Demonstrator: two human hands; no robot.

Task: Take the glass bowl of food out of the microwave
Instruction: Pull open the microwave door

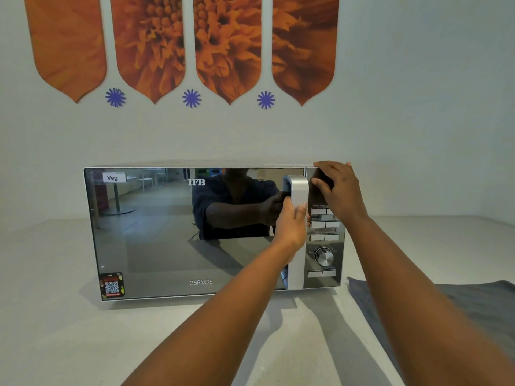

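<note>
A silver microwave (156, 235) with a mirrored door stands on the counter, door closed. My left hand (289, 224) is wrapped around the vertical silver door handle (298, 190) at about mid-height. My right hand (335, 188) lies flat against the top right corner of the microwave, over the control panel, with the fingers spread. The glass bowl of food is hidden behind the reflective door.
A grey cloth (473, 305) lies on the pale counter (55, 330) to the right of the microwave. A round knob (323, 256) and several buttons sit on the panel below my right hand. The wall behind carries orange flower panels.
</note>
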